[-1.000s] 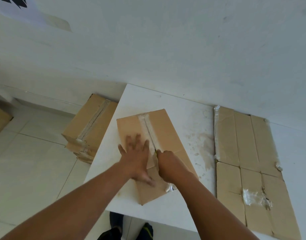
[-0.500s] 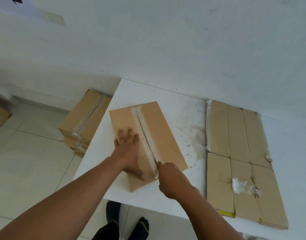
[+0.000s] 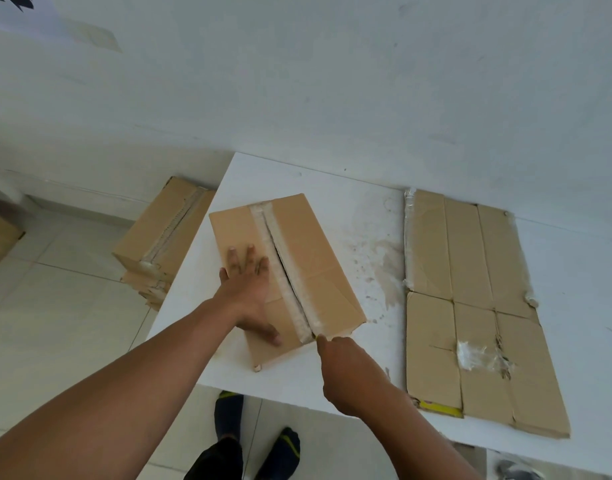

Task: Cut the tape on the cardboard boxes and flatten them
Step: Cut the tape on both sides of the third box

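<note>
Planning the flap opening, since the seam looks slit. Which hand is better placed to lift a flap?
Probably the left hand: it lies flat on the box beside the slit. The right hand is off the near edge, gripping a cutter.

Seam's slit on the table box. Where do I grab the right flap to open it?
Hook fingertips under the right flap at the slit seam, from the seam side: the dark gap there leaves room, and the left hand pins the other flap.

Nothing legible here, honestly. The paper sheet [image 3: 17,12] way up left of the desk [image 3: 263,174] has black print, but it's cropped off. The yellow strip [image 3: 439,407] on the flattened cardboard [image 3: 470,258] is unreadable.
</note>
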`<state>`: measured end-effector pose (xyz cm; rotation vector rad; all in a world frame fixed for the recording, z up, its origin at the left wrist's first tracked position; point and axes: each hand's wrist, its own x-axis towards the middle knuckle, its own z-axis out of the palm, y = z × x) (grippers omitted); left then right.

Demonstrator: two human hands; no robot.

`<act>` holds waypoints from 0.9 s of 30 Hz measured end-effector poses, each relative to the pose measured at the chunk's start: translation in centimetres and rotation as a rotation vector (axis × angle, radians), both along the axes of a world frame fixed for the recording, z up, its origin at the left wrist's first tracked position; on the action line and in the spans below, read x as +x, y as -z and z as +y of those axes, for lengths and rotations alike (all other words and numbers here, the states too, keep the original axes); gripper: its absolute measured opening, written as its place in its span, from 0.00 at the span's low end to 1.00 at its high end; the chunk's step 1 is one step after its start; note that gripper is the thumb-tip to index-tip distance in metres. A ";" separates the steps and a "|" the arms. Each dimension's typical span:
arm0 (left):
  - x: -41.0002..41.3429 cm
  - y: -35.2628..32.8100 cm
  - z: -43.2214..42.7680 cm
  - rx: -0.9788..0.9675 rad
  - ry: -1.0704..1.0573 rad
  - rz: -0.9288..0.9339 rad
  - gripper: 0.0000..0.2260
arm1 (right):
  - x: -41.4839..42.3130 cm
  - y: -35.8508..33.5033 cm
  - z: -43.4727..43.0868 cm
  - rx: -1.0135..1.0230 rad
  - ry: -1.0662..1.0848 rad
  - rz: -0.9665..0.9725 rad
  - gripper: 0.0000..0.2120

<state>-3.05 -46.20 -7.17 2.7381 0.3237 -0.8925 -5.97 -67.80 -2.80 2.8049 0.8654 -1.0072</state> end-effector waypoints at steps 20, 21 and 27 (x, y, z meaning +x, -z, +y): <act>-2.2 -0.6 -4.6 0.077 0.608 -0.317 0.34 | -2.3 1.2 -2.4 0.185 0.203 0.054 0.37; -1.9 -0.9 -4.6 0.095 0.641 -0.317 0.34 | -2.2 1.5 -2.6 0.212 0.229 0.066 0.36; 0.4 -2.1 -5.2 0.141 0.783 -0.250 0.36 | -2.3 2.5 -3.5 0.345 0.340 0.082 0.28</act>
